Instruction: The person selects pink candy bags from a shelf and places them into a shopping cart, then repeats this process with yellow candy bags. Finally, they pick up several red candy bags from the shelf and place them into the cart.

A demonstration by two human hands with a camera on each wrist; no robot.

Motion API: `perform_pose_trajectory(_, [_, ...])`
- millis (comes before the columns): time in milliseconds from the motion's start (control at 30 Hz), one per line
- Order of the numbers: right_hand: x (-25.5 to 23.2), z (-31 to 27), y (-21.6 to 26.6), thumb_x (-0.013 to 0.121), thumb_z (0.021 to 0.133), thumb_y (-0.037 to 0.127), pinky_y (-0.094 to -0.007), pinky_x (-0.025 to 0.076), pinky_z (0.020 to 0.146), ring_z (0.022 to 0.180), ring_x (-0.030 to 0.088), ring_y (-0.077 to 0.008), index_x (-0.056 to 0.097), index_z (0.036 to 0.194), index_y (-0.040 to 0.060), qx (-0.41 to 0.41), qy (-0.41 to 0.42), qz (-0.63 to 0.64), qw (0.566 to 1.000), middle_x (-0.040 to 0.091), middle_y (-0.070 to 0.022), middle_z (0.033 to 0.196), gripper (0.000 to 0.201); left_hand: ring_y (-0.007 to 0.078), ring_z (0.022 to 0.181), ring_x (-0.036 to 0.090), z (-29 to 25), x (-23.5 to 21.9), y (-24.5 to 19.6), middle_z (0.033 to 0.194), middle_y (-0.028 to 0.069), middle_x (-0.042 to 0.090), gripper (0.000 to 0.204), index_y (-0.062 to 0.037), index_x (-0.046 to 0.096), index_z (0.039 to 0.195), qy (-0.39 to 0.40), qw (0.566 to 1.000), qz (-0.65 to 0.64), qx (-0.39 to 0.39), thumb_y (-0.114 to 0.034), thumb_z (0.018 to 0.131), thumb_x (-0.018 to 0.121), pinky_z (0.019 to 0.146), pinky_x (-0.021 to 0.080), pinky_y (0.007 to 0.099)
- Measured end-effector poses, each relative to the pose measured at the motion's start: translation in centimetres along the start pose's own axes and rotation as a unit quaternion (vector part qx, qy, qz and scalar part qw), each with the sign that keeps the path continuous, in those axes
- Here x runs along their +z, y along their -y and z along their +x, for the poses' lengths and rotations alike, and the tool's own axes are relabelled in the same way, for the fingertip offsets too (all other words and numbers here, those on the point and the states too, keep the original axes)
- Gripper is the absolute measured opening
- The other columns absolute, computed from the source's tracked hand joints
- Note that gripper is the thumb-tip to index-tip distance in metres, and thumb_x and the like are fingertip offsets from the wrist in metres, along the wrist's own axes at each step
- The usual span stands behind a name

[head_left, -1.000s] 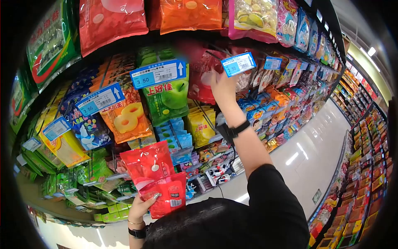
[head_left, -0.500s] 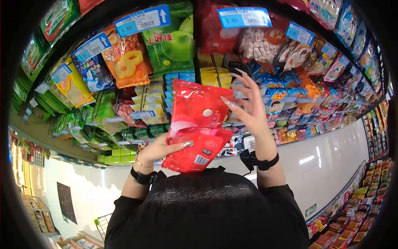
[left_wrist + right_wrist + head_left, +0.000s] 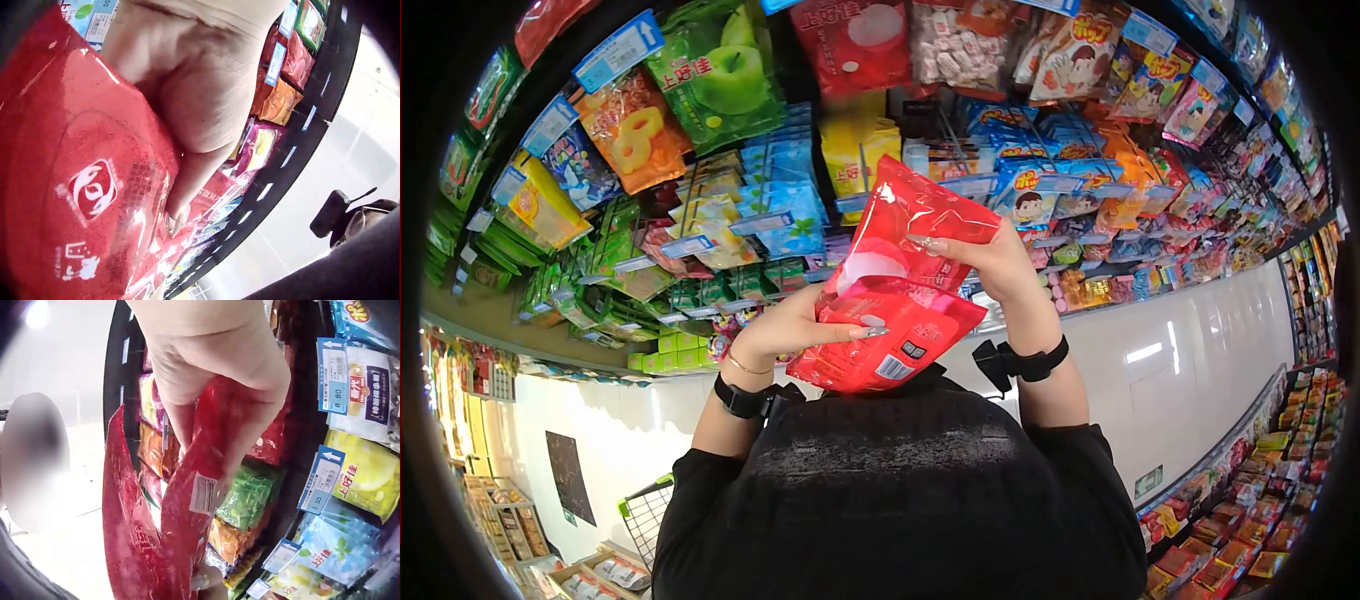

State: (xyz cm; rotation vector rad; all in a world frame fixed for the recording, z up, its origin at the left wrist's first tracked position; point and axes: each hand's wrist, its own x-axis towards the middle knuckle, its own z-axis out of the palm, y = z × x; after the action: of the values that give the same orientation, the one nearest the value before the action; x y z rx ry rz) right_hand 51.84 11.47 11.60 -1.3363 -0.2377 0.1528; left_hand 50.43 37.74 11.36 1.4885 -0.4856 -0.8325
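Two red candy bags are held together in front of the chest. My left hand [image 3: 795,325] grips them at the lower left, its thumb across the front bag [image 3: 900,340], which shows a barcode. At the upper right my right hand [image 3: 1000,262] pinches the rear bag [image 3: 920,215], thumb on its face. The left wrist view shows a red bag [image 3: 81,156] close up beside the left hand [image 3: 194,94]. In the right wrist view the right hand [image 3: 219,356] holds one bag [image 3: 200,450] by its edge, and the other bag [image 3: 125,519] stands apart from it at the top.
Racks of hanging candy bags fill the front, among them a green apple bag [image 3: 725,75], an orange bag [image 3: 632,130] and a red bag [image 3: 855,45]. Price tags [image 3: 618,50] line the shelf. A wire cart [image 3: 645,515] stands at the lower left, and another candy rack [image 3: 1240,500] at right.
My right hand has come down from the shelf and now grips the upper bag. The left hand has brought both bags up and to the right, in front of the chest. The view has shifted.
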Motion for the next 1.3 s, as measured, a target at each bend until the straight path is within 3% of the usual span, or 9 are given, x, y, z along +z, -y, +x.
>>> perform_pose_trajectory(133, [-2.1,-2.7,1.3,0.064,0.073,-0.005,-0.0288,0.048,0.079,0.084,0.063,-0.0182,0.058,0.105,-0.0052,-0.099,-0.136,0.092,0.981,0.065,-0.0109,0.096,0.033,0.0109,0.099,0.054,1.2,1.3,0.3,0.110,0.0067,0.058,0.054,0.0014,0.045,0.121,-0.046,0.998,0.043,0.031,-0.007,0.074,0.071,0.087,0.044,0.0278])
perform_pose_trajectory(267, [-7.8,-5.8,1.9,0.058,0.079,-0.003,-0.0341,0.044,0.088,0.109,0.052,-0.0196,0.046,0.121,-0.0021,-0.218,-0.288,0.204,0.910,0.054,-0.0135,0.117,0.044,0.0122,0.103,0.052,3.0,1.8,1.8,0.115,0.0069,0.055,0.062,0.0000,0.039,0.127,-0.041,0.999,-0.034,0.002,-0.005,0.073,0.071,0.088,0.043,0.0285])
perform_pose_trajectory(400, [-12.6,-9.6,0.4,0.051,0.087,0.009,-0.0447,0.035,0.099,0.116,0.046,-0.0266,0.041,0.128,0.0055,-0.220,-0.322,0.349,0.852,0.045,-0.0106,0.129,0.042,0.0137,0.106,0.051,6.3,3.2,1.8,0.120,0.0072,0.050,0.062,-0.0018,0.030,0.133,-0.120,0.982,-0.112,0.099,0.001,0.080,0.061,0.090,0.043,0.0300])
perform_pose_trajectory(533, [-11.5,-12.0,-1.4,0.045,0.090,0.008,-0.0394,0.035,0.102,0.117,0.045,-0.0222,0.040,0.128,0.0050,-0.267,-0.243,0.474,0.803,0.045,-0.0097,0.130,0.038,0.0129,0.101,0.054,11.1,5.0,1.2,0.115,0.0075,0.054,0.044,-0.0017,0.040,0.126,-0.149,0.971,-0.131,0.131,-0.004,0.085,0.057,0.086,0.046,0.0293])
perform_pose_trajectory(667, [-10.2,-12.6,-3.9,0.047,0.090,0.009,-0.0397,0.033,0.103,0.118,0.044,-0.0210,0.040,0.128,0.0050,-0.246,-0.228,0.477,0.813,0.046,-0.0086,0.129,0.039,0.0144,0.097,0.057,15.5,7.5,2.9,0.108,0.0052,0.059,0.027,-0.0036,0.052,0.113,-0.129,0.933,-0.320,0.106,-0.021,0.093,0.046,0.083,0.047,0.0307])
perform_pose_trajectory(767, [-8.2,-12.4,-2.8,0.045,0.090,0.005,-0.0398,0.031,0.104,0.122,0.039,-0.0211,0.032,0.131,0.0066,-0.216,-0.355,0.347,0.841,0.041,-0.0090,0.131,0.043,0.0157,0.098,0.057,15.9,9.6,1.7,0.109,0.0072,0.058,0.033,-0.0048,0.050,0.113,-0.133,0.902,-0.394,0.117,-0.030,0.093,0.046,0.083,0.048,0.0319])
perform_pose_trajectory(1000, [-5.8,-11.4,-4.7,0.045,0.084,-0.007,-0.0409,0.028,0.104,0.124,0.036,-0.0241,0.021,0.136,0.0053,-0.204,-0.255,0.137,0.935,0.034,-0.0094,0.135,0.058,0.0144,0.099,0.056,15.4,8.5,1.6,0.110,0.0071,0.057,0.034,-0.0001,0.049,0.115,-0.102,0.946,-0.251,0.180,-0.003,0.083,0.060,0.085,0.046,0.0313])
perform_pose_trajectory(1133, [-9.6,-10.9,-1.6,0.053,0.079,0.002,-0.0391,0.030,0.102,0.125,0.033,-0.0226,0.024,0.135,0.0036,-0.314,-0.245,0.144,0.906,0.032,-0.0124,0.135,0.063,0.0136,0.093,0.058,13.2,5.6,0.7,0.105,0.0067,0.060,0.031,0.0012,0.053,0.110,-0.081,0.953,-0.203,0.211,-0.002,0.081,0.062,0.081,0.047,0.0283])
perform_pose_trajectory(1300, [-7.5,-7.2,4.0,0.067,0.071,0.009,-0.0334,0.041,0.087,0.106,0.047,-0.0206,0.046,0.119,0.0028,-0.250,-0.220,-0.283,0.900,0.045,-0.0113,0.121,0.053,0.0049,0.078,0.053,9.1,2.8,-0.8,0.087,0.0013,0.063,0.022,0.0019,0.061,0.099,-0.080,0.975,0.037,0.204,-0.009,0.081,0.064,0.070,0.046,0.0237])
